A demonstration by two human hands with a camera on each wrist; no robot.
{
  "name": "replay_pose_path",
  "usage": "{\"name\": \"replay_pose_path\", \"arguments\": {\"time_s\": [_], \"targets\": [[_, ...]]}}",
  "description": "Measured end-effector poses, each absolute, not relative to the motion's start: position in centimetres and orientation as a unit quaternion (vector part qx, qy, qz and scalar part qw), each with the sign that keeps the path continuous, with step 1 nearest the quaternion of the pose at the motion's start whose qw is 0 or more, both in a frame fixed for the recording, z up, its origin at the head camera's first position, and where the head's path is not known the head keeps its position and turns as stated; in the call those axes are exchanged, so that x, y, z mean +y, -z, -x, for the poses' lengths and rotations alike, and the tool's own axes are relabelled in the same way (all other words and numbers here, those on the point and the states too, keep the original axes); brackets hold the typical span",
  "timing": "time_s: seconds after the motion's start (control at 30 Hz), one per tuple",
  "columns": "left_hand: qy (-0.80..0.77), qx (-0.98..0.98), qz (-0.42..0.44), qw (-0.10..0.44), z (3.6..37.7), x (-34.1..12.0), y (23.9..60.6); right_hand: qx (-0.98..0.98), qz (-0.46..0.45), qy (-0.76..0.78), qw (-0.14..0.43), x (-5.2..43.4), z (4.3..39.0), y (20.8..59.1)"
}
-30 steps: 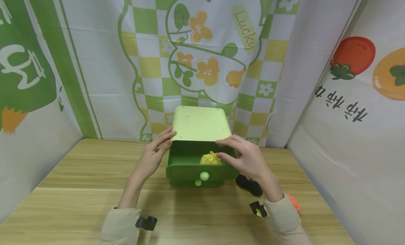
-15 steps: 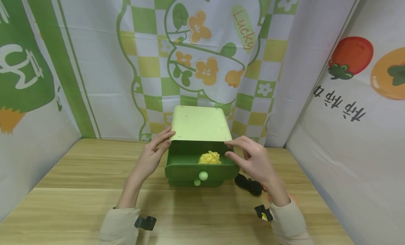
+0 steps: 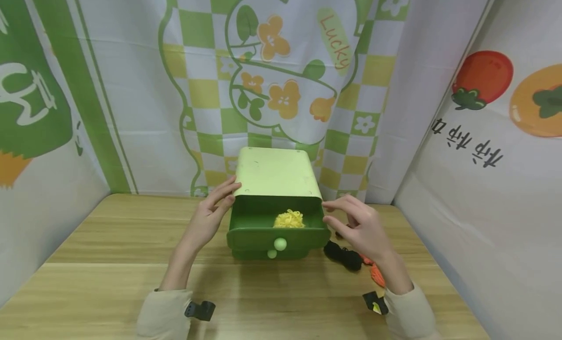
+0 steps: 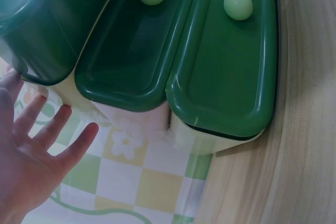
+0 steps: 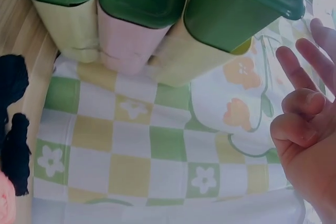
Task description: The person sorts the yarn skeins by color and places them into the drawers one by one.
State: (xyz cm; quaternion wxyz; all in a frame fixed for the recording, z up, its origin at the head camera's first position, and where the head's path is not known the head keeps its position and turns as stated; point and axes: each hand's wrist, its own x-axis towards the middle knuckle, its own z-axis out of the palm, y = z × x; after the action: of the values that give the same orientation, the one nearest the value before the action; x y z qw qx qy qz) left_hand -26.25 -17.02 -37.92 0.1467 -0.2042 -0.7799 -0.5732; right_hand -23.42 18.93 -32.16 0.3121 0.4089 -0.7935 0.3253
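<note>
backdrop (image 3: 281, 86) carried the word "lucky" in orange on a pale green patch, with flowers and green-yellow checks; right-side cloth (image 3: 483, 150) had dark characters i couldn't read, under printed fruit. green drawer box (image 3: 274, 176) stood at the back middle of the tabletop (image 3: 110, 262), pale lid on top, dark green drawers with pale round knobs. top drawer (image 3: 276, 235) was pulled out, yellow yarn (image 3: 289, 218) lay inside it, near the middle. wrist views showed three drawer fronts stacked, two knobs visible. left hand (image 3: 210, 215) rested on the box's left front corner, fingers straight, grip apart, holding nothing. right hand (image 3: 362, 225) hovered just beside the box's right front corner, fingers loosely bent, grip apart and empty. black yarn (image 3: 342, 254) lay on the tabletop right of the box, under the right hand; orange yarn (image 3: 375, 274) just beside it, near the wrist.
</note>
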Motion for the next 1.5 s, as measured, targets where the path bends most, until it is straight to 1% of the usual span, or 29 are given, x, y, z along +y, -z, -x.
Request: {"name": "replay_pose_path", "arguments": {"time_s": [0.43, 0.53, 0.63, 0.7, 0.83, 1.03, 1.27, 1.4, 1.5], "targets": [[0.570, -0.783, 0.202, 0.147, 26.2, -16.8, 37.7, -0.802, -0.407, -0.312, 0.308, 22.0, 23.1, 33.6], [0.569, -0.785, 0.199, 0.145, 26.2, -16.8, 37.6, -0.812, -0.397, -0.297, 0.307, 23.0, 22.9, 34.2], [0.569, -0.784, 0.200, 0.147, 26.2, -16.7, 37.6, -0.829, -0.379, -0.286, 0.294, 23.9, 22.7, 34.5], [0.569, -0.783, 0.202, 0.147, 26.2, -16.7, 37.5, -0.843, -0.366, -0.282, 0.276, 24.5, 22.7, 34.6], [0.567, -0.785, 0.203, 0.149, 26.1, -16.8, 37.7, -0.877, -0.333, -0.269, 0.219, 25.6, 22.5, 35.1], [0.568, -0.785, 0.198, 0.147, 25.9, -16.9, 37.8, -0.900, -0.309, -0.262, 0.162, 27.1, 22.8, 36.0], [0.570, -0.783, 0.200, 0.148, 26.0, -17.0, 37.6, -0.914, -0.275, -0.295, 0.034, 30.3, 23.0, 36.2], [0.570, -0.782, 0.200, 0.150, 26.0, -17.0, 37.7, -0.916, -0.270, -0.298, 0.001, 31.7, 23.1, 36.9], [0.568, -0.784, 0.200, 0.146, 26.0, -16.9, 37.9, -0.918, -0.259, -0.300, -0.011, 32.1, 23.2, 37.5]]}}
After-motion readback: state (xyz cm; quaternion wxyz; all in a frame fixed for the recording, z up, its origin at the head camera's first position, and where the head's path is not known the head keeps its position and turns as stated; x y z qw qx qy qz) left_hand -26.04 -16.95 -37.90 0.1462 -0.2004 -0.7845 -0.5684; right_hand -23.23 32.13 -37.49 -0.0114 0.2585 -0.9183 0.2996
